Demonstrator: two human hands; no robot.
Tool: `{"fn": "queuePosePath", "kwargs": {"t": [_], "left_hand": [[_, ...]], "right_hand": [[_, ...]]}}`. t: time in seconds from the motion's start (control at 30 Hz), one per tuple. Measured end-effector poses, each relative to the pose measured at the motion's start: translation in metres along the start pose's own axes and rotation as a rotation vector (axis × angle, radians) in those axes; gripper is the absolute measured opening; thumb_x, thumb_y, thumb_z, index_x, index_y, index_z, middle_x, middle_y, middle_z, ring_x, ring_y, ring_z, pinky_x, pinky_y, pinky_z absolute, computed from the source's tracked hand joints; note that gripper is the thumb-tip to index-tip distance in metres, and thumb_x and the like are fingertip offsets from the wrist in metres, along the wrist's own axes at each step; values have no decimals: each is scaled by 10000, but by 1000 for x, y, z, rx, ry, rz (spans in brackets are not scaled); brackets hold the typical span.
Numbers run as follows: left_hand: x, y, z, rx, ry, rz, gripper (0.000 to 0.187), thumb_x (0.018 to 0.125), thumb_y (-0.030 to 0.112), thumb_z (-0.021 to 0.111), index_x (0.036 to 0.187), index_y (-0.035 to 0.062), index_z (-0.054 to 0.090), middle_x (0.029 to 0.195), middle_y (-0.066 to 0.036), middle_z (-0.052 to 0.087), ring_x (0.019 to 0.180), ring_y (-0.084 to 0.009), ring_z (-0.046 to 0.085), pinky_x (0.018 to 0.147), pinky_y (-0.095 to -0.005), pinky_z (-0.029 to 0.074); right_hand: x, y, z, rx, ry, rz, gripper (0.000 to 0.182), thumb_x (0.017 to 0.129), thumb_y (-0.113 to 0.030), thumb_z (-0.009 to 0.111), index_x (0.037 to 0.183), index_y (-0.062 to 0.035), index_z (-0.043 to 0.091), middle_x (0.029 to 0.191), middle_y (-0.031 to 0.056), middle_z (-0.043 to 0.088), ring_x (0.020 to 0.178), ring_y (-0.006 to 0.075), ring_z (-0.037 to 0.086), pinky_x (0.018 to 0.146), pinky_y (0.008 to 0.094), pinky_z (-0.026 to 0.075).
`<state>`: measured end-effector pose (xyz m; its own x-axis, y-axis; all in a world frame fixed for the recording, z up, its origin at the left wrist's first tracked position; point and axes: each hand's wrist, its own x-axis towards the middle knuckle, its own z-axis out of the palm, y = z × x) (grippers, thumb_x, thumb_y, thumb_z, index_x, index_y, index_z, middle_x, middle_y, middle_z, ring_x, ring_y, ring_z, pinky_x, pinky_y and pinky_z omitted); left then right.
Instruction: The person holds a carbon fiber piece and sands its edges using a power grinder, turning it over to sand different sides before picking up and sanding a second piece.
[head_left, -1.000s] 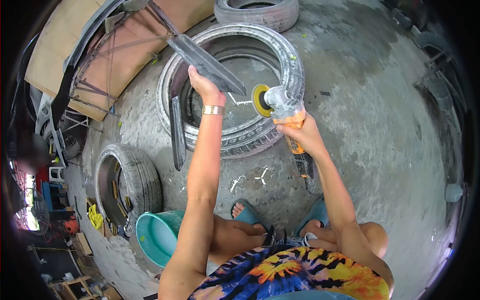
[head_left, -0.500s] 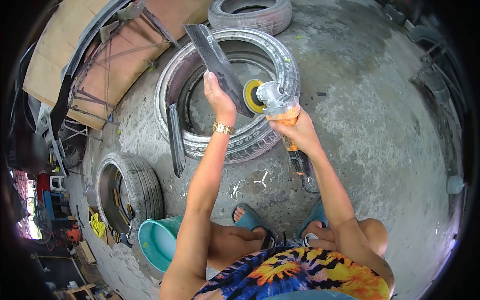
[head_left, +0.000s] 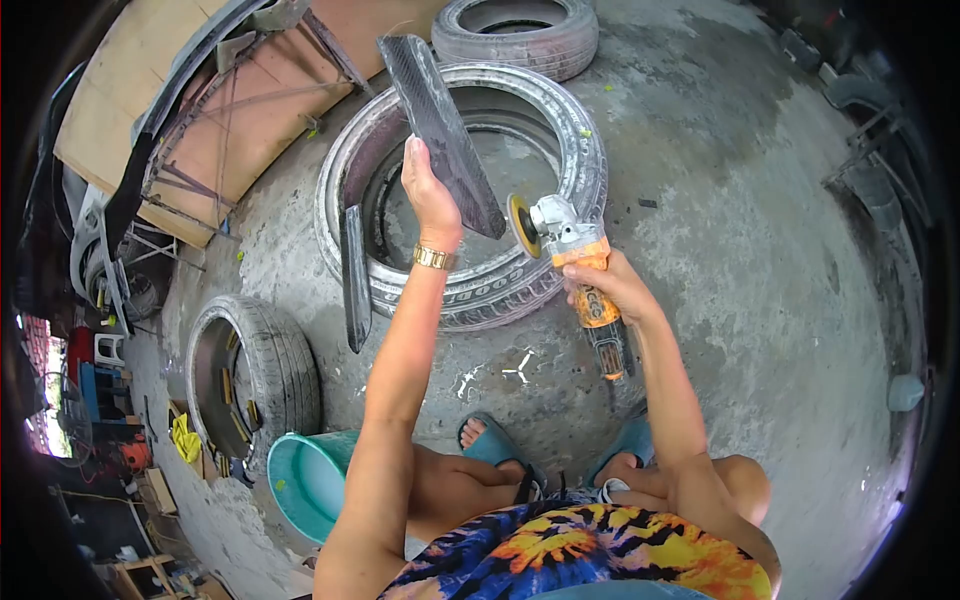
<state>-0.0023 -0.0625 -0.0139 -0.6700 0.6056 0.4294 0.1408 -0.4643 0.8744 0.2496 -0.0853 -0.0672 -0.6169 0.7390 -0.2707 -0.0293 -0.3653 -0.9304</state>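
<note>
My left hand (head_left: pixel 433 200), with a gold watch (head_left: pixel 434 257) at the wrist, grips the left edge of a long dark panel with a carbon-fibre weave (head_left: pixel 445 135). The panel slants over a large tyre (head_left: pixel 585 160) lying flat on the floor. Wrapped round the orange body of an angle grinder (head_left: pixel 598 305) is my right hand (head_left: pixel 628 288). The grinder's yellow disc (head_left: pixel 522 226) stands just right of the panel's lower end, apart from it. A second, narrower dark strip (head_left: pixel 355 280) leans on the tyre's left side.
Another tyre (head_left: pixel 515 45) lies behind. At the left, a tyre (head_left: pixel 285 370) stands near a teal bucket (head_left: pixel 283 475). A plywood board (head_left: pixel 240 120) and metal frames fill the upper left. Dark parts (head_left: pixel 870 180) line the right side. Sandalled feet (head_left: pixel 490 440) are on the concrete floor.
The grinder has swung away from the panel to the right, and its disc now shows more edge-on. The panel has turned slightly, showing more of its woven face.
</note>
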Motion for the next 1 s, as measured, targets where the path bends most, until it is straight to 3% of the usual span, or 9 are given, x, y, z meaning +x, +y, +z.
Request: {"fn": "queuePosePath", "kwargs": {"t": [0.07,0.13,0.23,0.57,0.67,0.73,1.0], "left_hand": [[0,-5,0,16,-7,0,391,1063,256,352,1110,-55,584,1038,-72,608,932,-147,529,878,-294,419],[-1,-4,1,40,-185,18,383,1065,255,349,1102,-43,587,1009,-58,603,905,-137,520,854,-289,423],[-11,8,14,80,-183,33,369,1064,254,355,1078,-29,592,966,-42,599,874,-131,514,828,-284,425],[-25,10,21,170,-193,2,357,1063,245,352,1092,-10,601,882,-64,596,798,-146,517,767,-300,437],[-26,10,20,164,-242,-28,395,1063,267,372,1103,-57,594,982,-70,624,897,-143,526,837,-299,421],[-27,9,20,190,-241,14,372,1061,244,352,1149,-5,614,911,-67,633,807,-151,540,764,-310,442],[-28,-1,18,223,-233,17,381,1054,286,378,1194,17,609,894,-96,650,810,-177,575,772,-327,456]], "right_hand": [[1,8,-3,124,-50,32,436,829,-235,747,1136,1,547,869,94,642,711,183,663,628,316,572],[3,15,-4,318,-42,111,446,830,-269,760,1113,8,553,863,103,635,697,191,675,616,324,587],[9,23,-8,387,-130,91,482,837,-285,756,1138,18,533,859,113,637,691,194,678,611,328,604],[11,22,-7,414,-135,87,464,848,-281,745,1136,14,534,867,113,642,689,194,678,621,330,604],[10,22,-7,423,-104,79,469,849,-290,745,1134,15,529,868,112,645,696,191,679,624,330,605],[11,21,-8,411,-119,81,474,849,-291,746,1136,15,526,866,114,646,702,192,679,625,329,606],[10,15,-6,372,-99,68,472,841,-283,752,1140,8,531,867,110,643,719,187,678,626,327,606]]}}
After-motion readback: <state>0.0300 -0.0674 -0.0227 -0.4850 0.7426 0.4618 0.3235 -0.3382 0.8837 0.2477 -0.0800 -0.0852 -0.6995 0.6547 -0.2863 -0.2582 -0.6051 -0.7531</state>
